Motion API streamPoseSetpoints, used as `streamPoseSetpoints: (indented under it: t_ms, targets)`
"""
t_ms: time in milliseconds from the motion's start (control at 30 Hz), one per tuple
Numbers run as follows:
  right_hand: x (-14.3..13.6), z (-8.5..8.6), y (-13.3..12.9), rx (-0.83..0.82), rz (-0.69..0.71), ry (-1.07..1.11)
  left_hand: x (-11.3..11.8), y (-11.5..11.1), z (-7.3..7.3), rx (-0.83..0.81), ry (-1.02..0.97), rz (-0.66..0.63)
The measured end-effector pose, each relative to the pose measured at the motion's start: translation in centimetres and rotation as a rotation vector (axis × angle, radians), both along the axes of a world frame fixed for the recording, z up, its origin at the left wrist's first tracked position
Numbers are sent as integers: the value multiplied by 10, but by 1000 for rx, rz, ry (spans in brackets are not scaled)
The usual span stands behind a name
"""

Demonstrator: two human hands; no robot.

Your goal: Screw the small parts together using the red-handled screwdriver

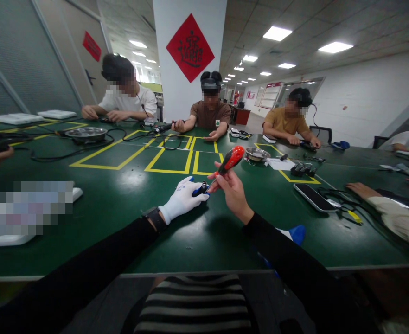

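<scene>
Head view: holds a small black part (200,190) with a metallic end in the left hand (185,198), gloved in white with touches of blue, with fingers and thumb closed about it. Pinches a red-and-black screwdriver (231,160) between thumb and fingers of the bare right hand (235,191), with the handle leaning up and to the right and the shaft slanting down toward the black part. Cannot tell of any contact between tip and part. Has both at the green surface (190,253), set in from the middle of the near edge.

Wears a dark watch (155,219) on the left wrist. Shows a white-and-blue cloth item (297,234) near the near edge, partly hidden by the right sleeve, and farther right a phone (315,198) just beside black cables and a yellow tag (354,216). Shows a mostly blurred white tray (8,240) toward the near left corner.

Bears yellow tape outlines (168,171) across the middle. Carries a metal bowl, a white sheet (281,164) and a cluster of black blocks (303,170) toward the far right, with another metal bowl (86,134) toward the far left. Seats three people along the far edge, in white (145,99), brown (209,114) and ochre (284,121) tops.
</scene>
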State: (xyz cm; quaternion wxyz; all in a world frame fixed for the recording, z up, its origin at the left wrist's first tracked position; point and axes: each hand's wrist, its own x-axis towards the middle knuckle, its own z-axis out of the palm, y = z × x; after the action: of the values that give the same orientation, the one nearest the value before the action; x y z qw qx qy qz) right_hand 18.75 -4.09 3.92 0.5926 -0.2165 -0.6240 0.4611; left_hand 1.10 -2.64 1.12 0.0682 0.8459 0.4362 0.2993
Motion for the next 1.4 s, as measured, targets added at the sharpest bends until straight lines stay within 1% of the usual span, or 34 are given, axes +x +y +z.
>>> streamPoseSetpoints:
  t_ms: [200, 400, 600, 700, 800, 900, 1000, 1100, 1233, 1300, 1400]
  targets:
    - [-2, 1, -1, -28, -60, 37, -1, 2, -4, 27, -6, 12]
    - [1, 2, -2, -46, 38, 37, -3, 1, -3, 42, 6, 0]
    - [-1, 4, -1, -32, -57, -2, -2, 1, -2, 34, 13, 1]
    - [0, 3, -1, -26, -76, 16, -1, 1, -3, 21, 5, 22]
    - [2, 1, -1, -19, -18, 57, 0, 0, -2, 16, -2, 25]
    - [3, 0, 1, -27, 49, 47, 1, -2, 0, 12, 4, 18]
    - [2, -2, 3, -11, 52, 24, 1, -2, 1, 13, 6, 18]
    - [-1, -2, 3, 16, 1, 40, 1, -1, 1, 3, 1, 19]
    - [-2, -2, 1, 24, -113, 101, 0, -1, -1, 5, 4, 25]
    - [1, -1, 2, 19, -181, 152, -1, 0, -2, -1, 12, 29]
    - [8, -1, 10, 30, -319, 263, -2, 2, -4, -6, 27, 25]
